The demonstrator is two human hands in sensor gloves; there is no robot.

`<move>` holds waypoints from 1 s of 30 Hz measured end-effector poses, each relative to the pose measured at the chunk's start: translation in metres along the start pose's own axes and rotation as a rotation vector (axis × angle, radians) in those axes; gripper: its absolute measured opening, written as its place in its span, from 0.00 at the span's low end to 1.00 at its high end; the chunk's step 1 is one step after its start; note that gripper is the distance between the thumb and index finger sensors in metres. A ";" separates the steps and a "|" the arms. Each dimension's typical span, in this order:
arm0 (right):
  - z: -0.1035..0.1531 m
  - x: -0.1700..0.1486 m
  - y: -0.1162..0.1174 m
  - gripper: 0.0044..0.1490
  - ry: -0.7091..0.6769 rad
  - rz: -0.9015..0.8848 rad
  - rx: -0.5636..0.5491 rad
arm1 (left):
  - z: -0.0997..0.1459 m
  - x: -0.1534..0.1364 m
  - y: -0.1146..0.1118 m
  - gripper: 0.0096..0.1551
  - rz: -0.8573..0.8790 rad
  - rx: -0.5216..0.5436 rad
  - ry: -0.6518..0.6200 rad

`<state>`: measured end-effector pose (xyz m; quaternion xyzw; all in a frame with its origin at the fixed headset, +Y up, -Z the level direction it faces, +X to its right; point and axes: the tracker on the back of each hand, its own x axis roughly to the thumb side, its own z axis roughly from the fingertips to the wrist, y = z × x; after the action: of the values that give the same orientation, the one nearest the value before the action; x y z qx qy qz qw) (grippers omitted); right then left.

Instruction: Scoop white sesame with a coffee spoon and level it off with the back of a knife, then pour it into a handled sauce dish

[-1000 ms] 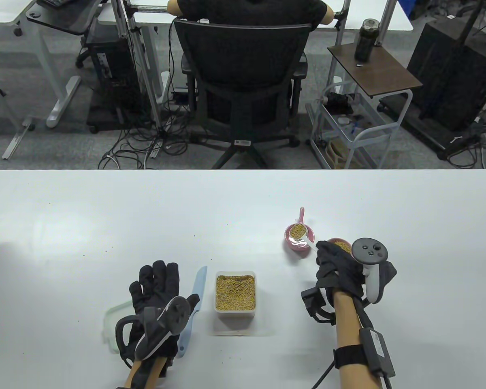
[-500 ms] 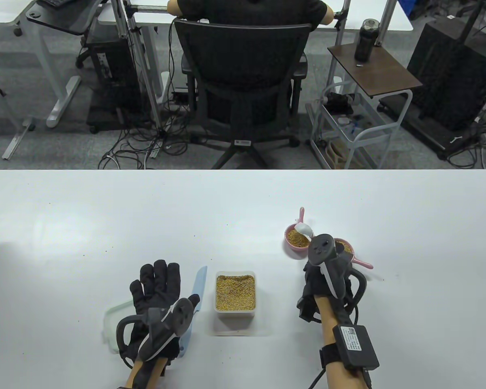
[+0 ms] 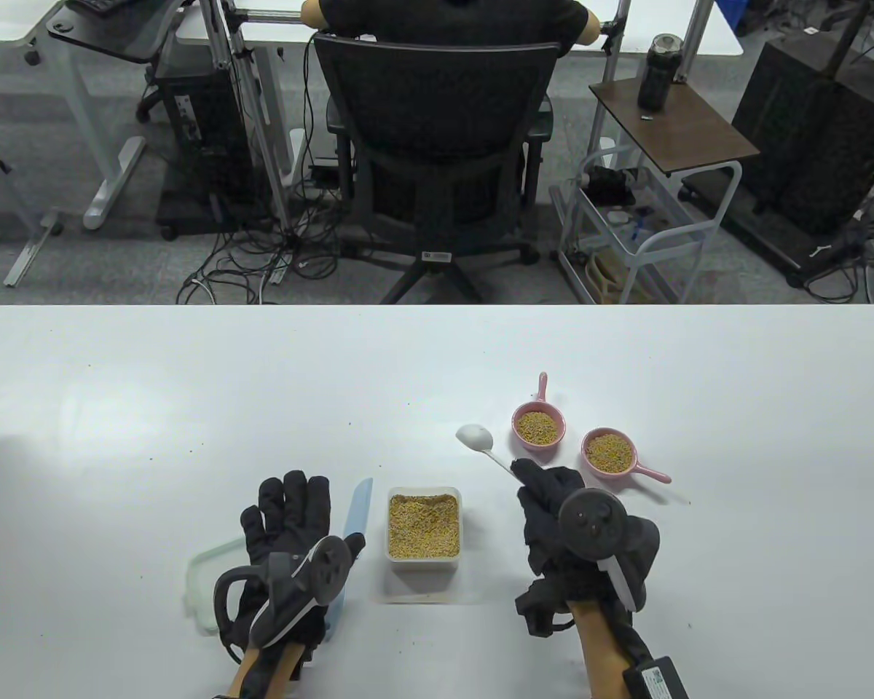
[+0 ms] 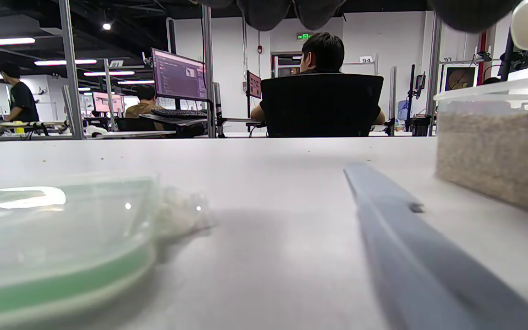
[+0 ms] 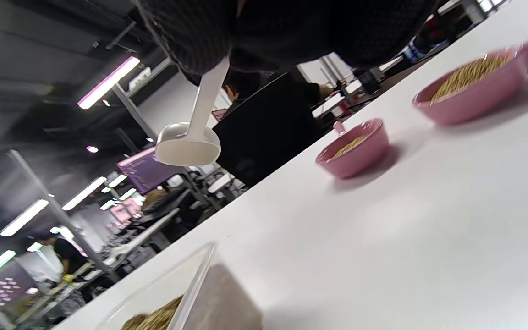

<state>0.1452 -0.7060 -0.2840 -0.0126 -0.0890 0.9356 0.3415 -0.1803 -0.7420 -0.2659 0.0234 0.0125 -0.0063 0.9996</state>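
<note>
two pink dishes (image 3: 537, 427) (image 3: 609, 451) hold sesame on the desk (image 3: 116, 408), right of the sesame tub (image 3: 422, 526). my right hand (image 3: 553, 510) pinches the spoon (image 3: 475, 436) by its handle, the empty bowl raised between tub and dishes. my left hand (image 3: 288, 517) lies flat with its fingers straight, holding nothing, the thumb touching the knife (image 3: 359, 502) just beside it. a lid (image 3: 200, 582) lies partly under that hand.

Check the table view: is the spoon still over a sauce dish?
No, the coffee spoon hangs over bare table, left of both handled sauce dishes.
</note>
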 end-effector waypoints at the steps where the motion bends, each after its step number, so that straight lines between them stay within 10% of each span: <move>1: 0.000 -0.001 0.002 0.25 -0.005 0.001 0.031 | 0.000 0.001 0.000 0.53 0.001 -0.009 -0.002; 15: 0.004 0.011 0.024 0.25 -0.201 0.145 0.318 | -0.007 0.013 0.004 0.59 0.118 -0.121 -0.148; 30: 0.013 0.027 0.037 0.26 -0.277 0.428 0.267 | -0.059 0.044 -0.007 0.70 0.104 -0.471 -0.349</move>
<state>0.1001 -0.7189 -0.2764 0.1416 -0.0063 0.9827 0.1196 -0.1376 -0.7464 -0.3264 -0.2099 -0.1597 0.0441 0.9636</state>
